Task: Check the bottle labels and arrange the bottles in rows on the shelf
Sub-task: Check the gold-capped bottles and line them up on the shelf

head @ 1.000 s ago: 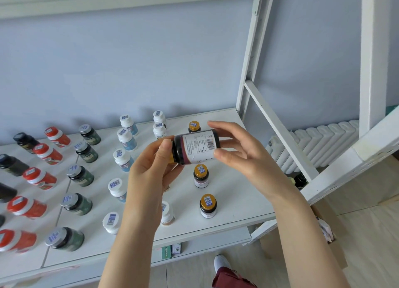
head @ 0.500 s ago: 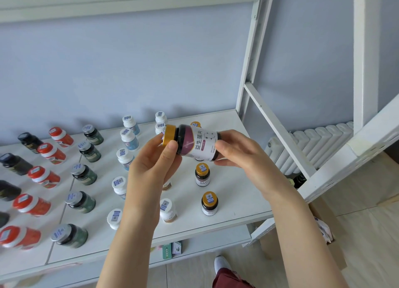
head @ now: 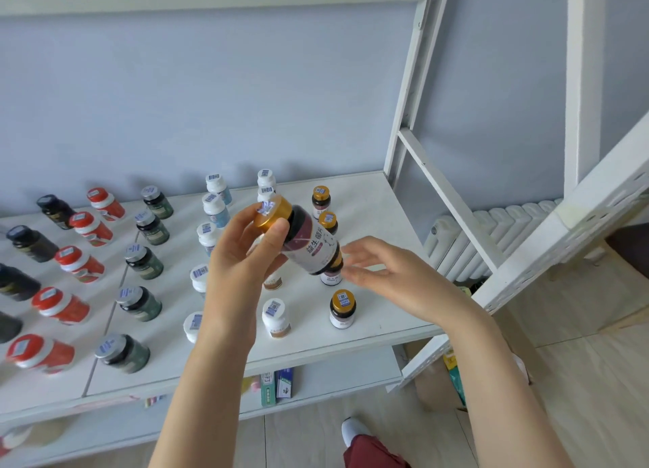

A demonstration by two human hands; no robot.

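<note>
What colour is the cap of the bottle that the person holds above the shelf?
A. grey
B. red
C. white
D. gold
D: the bottle that the left hand grips near its top has a gold cap with a small sticker on it.

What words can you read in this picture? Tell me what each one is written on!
"益生菌片": on the white label of the dark gold-capped bottle gripped by the left hand.
Blue cap stickers: too small to read.
Labels of the other bottles on the white shelf: blurred, unreadable.
Small boxes below: print unreadable.
</note>
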